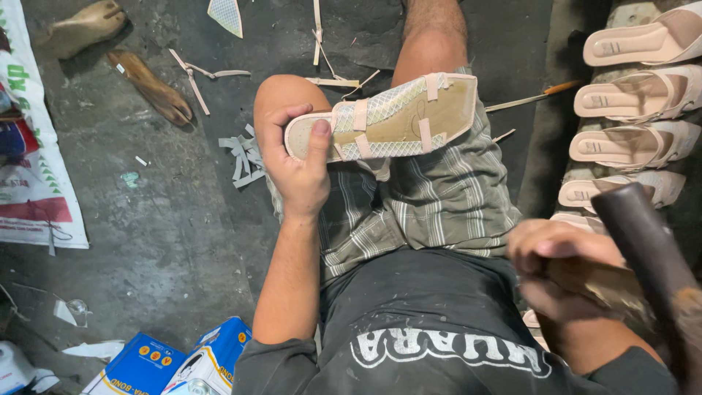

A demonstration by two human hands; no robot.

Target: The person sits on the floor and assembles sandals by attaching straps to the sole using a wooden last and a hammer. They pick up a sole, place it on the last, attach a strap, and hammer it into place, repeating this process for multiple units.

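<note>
While the person sits with one knee raised, the left hand pins a sandal upper on its last against that knee, sole side up; the grip is clamped on the heel end, thumb pressed flat on the tan insole and fingers wrapped beneath. Pale pink straps and white mesh are folded over the insole's edges. The right hand is closed around the wooden handle of a hammer, whose dark head is raised near the camera (blurred, so its shape is hard to tell), well apart from the sandal. Beside the right leg, a row of finished pale pink sandals lies sole-up side by side. On the dark floor, leather strip offcuts sit just beside the raised knee, two wooden lasts lie farther off, and blue cardboard boxes rest near the left elbow.
</note>
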